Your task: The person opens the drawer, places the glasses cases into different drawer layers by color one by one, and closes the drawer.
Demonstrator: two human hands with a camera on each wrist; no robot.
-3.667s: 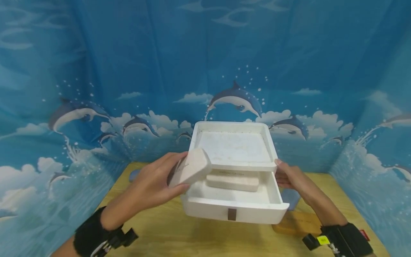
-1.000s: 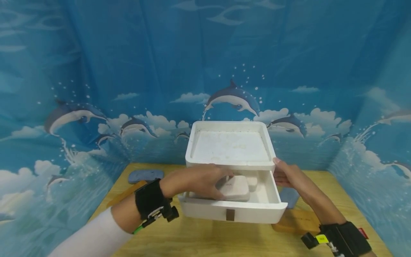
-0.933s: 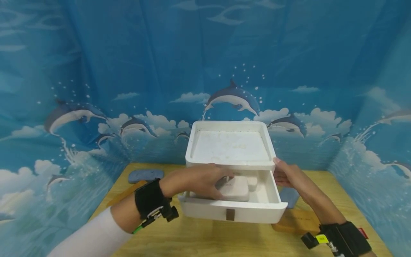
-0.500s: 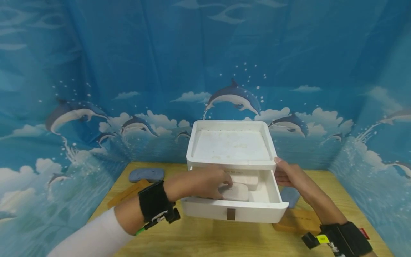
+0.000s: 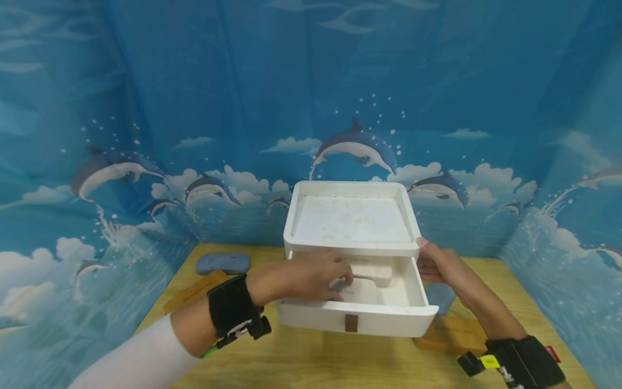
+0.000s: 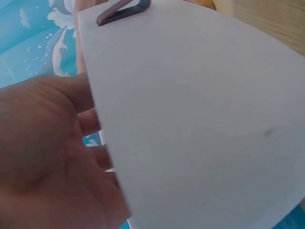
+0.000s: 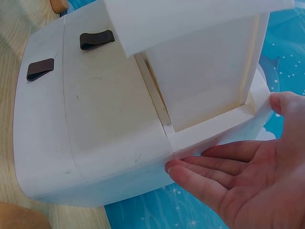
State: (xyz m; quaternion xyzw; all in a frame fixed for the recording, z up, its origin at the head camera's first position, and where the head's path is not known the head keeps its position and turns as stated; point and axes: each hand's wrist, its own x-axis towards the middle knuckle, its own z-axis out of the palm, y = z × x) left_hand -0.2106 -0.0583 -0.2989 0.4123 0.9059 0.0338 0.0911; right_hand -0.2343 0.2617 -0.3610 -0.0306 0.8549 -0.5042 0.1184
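The left hand (image 5: 316,273) is reached into the open top drawer (image 5: 357,316) of the white drawer unit (image 5: 352,219) on the worktop (image 5: 301,362), its fingers laid flat on a white block (image 5: 357,292) lying beside another block (image 5: 374,270). The unit's right side is steadied by the right hand (image 5: 437,265) with straight fingers.
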